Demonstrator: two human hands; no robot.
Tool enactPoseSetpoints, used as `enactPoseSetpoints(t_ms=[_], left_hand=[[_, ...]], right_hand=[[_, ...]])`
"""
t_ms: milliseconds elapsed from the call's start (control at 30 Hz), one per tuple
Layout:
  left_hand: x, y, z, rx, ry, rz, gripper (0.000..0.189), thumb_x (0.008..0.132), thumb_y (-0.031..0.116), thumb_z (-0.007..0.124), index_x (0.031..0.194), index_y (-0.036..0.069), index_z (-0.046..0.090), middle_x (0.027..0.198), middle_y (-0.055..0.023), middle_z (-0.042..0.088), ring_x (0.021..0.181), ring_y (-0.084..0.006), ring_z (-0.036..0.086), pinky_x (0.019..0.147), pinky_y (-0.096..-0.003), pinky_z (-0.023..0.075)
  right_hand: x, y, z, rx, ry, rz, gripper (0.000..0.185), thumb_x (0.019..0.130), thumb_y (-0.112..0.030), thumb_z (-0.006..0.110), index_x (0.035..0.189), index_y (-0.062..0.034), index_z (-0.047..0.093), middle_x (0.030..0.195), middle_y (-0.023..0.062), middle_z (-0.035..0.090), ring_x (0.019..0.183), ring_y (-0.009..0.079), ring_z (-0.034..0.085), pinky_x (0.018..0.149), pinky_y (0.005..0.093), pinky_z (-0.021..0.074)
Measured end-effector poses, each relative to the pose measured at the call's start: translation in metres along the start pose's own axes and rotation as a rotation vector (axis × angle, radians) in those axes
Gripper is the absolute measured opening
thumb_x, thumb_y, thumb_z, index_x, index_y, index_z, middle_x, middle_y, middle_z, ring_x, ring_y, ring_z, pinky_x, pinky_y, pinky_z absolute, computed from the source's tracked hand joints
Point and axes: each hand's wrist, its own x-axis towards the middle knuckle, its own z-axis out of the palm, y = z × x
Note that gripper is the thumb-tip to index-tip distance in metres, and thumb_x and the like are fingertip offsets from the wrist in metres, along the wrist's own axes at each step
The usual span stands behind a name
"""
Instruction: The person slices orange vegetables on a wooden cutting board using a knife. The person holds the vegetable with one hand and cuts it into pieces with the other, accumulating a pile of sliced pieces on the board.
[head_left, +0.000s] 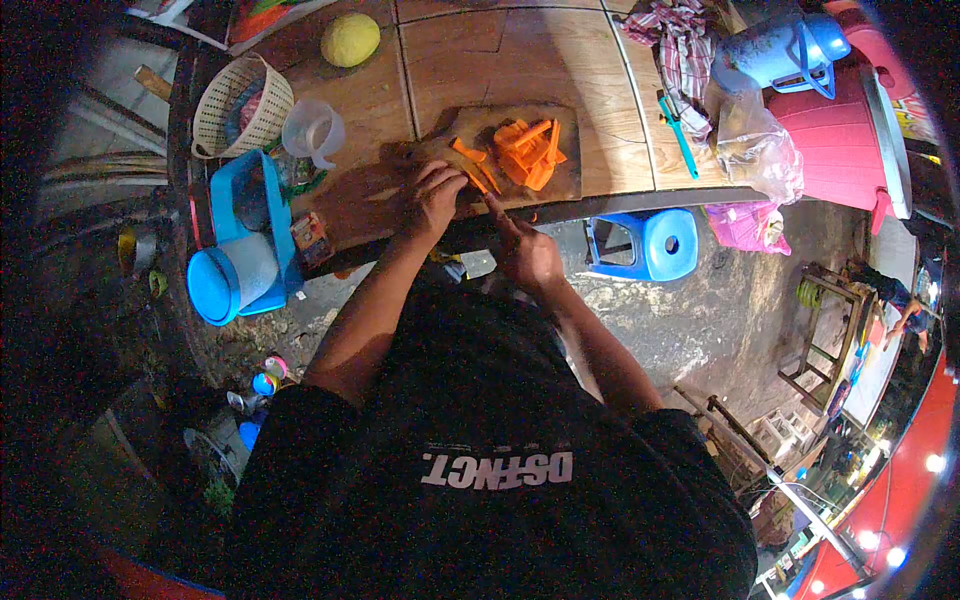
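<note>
My left hand (439, 196) is over the left part of a wooden cutting board (568, 126), its fingers bent down on a piece of carrot that they largely cover. Close beside it, my right hand (529, 251) is curled with the index finger stretched forward. It seems to grip a slim knife, but hand and shadow hide most of that tool. Loose orange carrot strips (469, 152) lie just beyond my fingertips. A heap of cut carrot pieces (527, 154) rests on the board's right half.
Left on the wooden table (465, 56) are a woven plastic basket (274, 94), clear measuring jug (313, 129), blue-lidded container (217, 285) and yellow melon (351, 40). Rightward are a teal peeler (681, 142), striped cloth (684, 60), blue flask (772, 56) and pink tub (829, 142). A blue stool (660, 244) stands below.
</note>
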Motion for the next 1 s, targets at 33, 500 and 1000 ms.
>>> enactPoseSetpoints(t_ms=[33, 500, 1000], left_hand=[[0.0, 0.0, 0.0, -0.005, -0.006, -0.005, 0.026, 0.078, -0.006, 0.071, 0.101, 0.004, 0.079, 0.109, -0.0081, 0.076, 0.115, -0.0301, 0.067, 0.101, -0.0414, 0.0551], [0.004, 0.004, -0.003, 0.017, 0.01, 0.032, 0.024, 0.077, -0.006, 0.07, 0.097, 0.005, 0.077, 0.103, -0.0089, 0.076, 0.109, -0.0318, 0.069, 0.096, -0.0423, 0.0573], [-0.008, -0.001, 0.007, 0.002, 0.06, 0.017, 0.019, 0.079, -0.004, 0.075, 0.096, 0.004, 0.078, 0.104, -0.0098, 0.076, 0.112, -0.0316, 0.07, 0.097, -0.0428, 0.0581]], right_hand=[[0.0, 0.0, -0.001, -0.001, 0.004, -0.013, 0.093, 0.09, -0.019, 0.071, 0.169, -0.0356, 0.024, 0.118, 0.0223, 0.072, 0.095, 0.0447, 0.073, 0.08, 0.055, 0.0614], [0.008, 0.016, 0.008, -0.021, 0.02, -0.058, 0.094, 0.089, -0.02, 0.072, 0.17, -0.0297, 0.024, 0.111, 0.0225, 0.073, 0.088, 0.0435, 0.073, 0.074, 0.0509, 0.0608], [0.008, 0.057, 0.044, 0.299, -0.113, 0.165, 0.092, 0.092, -0.02, 0.07, 0.169, -0.0333, 0.023, 0.119, 0.023, 0.073, 0.097, 0.0438, 0.074, 0.079, 0.0519, 0.0622]])
